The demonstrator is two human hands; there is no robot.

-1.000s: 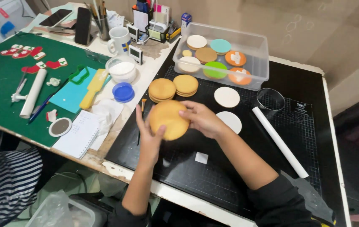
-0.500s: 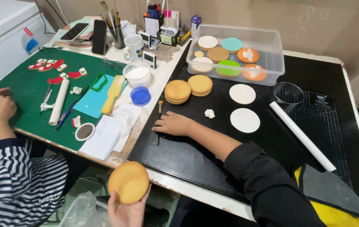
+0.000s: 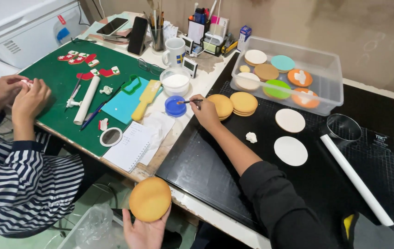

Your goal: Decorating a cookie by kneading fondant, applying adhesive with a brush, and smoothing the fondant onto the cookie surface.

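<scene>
At the table edge: cookie held low, brush dipped.

Left hand (image 3: 147, 230) now holds the round cookie (image 3: 150, 199) flat on its palm below the table edge, at 6 o'clock; a second ago the cookie lay on the black mat (image 3: 206, 170). Right hand (image 3: 205, 110) has reached to 12 o'clock, fingers pinched on a small brush (image 3: 190, 101) whose tip touches the blue dish (image 3: 175, 106). Coating appears about to start.
</scene>
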